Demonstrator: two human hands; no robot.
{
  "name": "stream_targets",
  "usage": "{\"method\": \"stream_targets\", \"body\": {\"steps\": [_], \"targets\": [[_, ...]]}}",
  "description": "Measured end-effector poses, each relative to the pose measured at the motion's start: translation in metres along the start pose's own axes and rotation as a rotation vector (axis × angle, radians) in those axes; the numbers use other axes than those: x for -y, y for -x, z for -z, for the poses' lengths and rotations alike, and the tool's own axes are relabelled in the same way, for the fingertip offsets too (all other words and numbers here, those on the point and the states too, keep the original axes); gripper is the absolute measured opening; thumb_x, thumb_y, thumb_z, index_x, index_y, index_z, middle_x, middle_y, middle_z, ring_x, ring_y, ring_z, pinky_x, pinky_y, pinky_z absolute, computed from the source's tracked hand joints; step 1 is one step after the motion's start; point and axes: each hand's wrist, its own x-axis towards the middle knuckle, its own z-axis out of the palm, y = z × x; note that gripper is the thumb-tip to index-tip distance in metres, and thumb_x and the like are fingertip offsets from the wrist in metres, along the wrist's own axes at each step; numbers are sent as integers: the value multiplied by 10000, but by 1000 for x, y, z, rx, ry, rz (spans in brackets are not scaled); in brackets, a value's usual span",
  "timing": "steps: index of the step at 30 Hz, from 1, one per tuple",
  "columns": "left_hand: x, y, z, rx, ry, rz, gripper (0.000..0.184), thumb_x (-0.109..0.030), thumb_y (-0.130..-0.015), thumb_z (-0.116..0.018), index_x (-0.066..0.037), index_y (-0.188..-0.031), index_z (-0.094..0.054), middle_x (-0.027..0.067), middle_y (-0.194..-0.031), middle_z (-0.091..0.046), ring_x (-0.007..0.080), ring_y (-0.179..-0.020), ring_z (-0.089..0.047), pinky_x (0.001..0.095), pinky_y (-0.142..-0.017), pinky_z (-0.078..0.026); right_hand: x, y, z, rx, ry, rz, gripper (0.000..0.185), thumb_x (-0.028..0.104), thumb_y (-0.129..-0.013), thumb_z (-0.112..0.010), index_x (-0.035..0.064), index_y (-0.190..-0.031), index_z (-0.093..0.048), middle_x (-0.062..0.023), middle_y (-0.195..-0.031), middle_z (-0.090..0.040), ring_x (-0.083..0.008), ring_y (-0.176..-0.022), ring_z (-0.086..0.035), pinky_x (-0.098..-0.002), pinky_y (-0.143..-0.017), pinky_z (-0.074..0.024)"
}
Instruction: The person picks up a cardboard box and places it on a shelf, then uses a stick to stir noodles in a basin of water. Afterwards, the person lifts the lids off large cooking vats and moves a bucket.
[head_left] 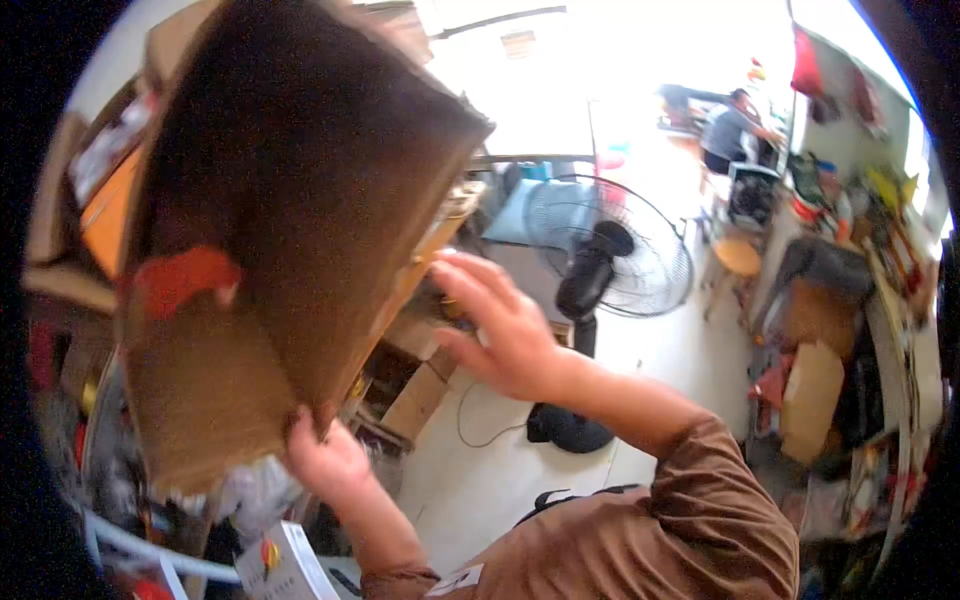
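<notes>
A large brown cardboard box (310, 200) is held up tilted, its dark open inside facing me. Inside it, low on the left, lies an orange-red item (185, 280), too blurred to name. My left hand (328, 462) pinches the box's lower edge, thumb on the inner side. Beside the box's right wall is my right hand (505, 325), fingers stretched and thumb apart. Its fingertips come close to that wall; whether they touch it I cannot tell.
A black standing fan (590, 270) is on the pale floor (470, 500), its cable trailing left. Cluttered shelves (95, 290) line the left. A wooden stool (738, 257) and piled goods (820, 330) stand right. Farther back, a person (730, 130) sits at a table.
</notes>
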Motion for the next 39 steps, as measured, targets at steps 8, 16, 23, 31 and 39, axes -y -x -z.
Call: {"method": "stream_targets", "body": {"steps": [8,16,23,31,39], "targets": [[16,30,-42,107,44,-76,484,2,-724,-609,42,-1182,-456,152,-1180,-513,297,-1062,-495,436,-921,-394,-19,1,10,-41,82,221,554,84,-732,-570,150,-1269,-450,-219,-1366,-302,-370,-1182,-427,-408,-890,-457],[18,87,-90,78,-1708,-275,345,-135,-720,-683,-42,-1046,-622,211,-1116,-571,339,-1034,-528,438,-954,-364,-39,-41,39,58,282,190,522,121,-732,-544,176,-1247,-482,-199,-1398,-283,-348,-993,-531,-409,-782,-494],[26,113,-164,395,-266,8,699,-116,-812,-625,-4,-1339,-180,117,-1269,-398,239,-1169,-394,414,-995,-328,-94,-45,50,-243,-52,38,309,-15,-714,-614,76,-1008,-644,-197,-1263,-472,-331,-1124,-493,-384,-933,-406],[11,78,-178,742,-317,-222,806,-126,-813,-633,-74,-1417,-102,144,-1467,-108,300,-1294,-277,404,-998,-343,-121,-111,77,-511,169,210,333,-51,-713,-552,47,-1022,-626,-142,-1253,-501,-291,-1172,-461,-384,-1000,-344],[72,52,162,829,-1359,33,485,-266,-855,-574,-42,-1266,-446,204,-1220,-507,310,-1111,-511,395,-939,-407,-112,-195,60,-693,395,144,505,454,-936,-344,81,-1258,-458,-79,-1305,-437,-232,-1170,-459,-364,-977,-371]]}}
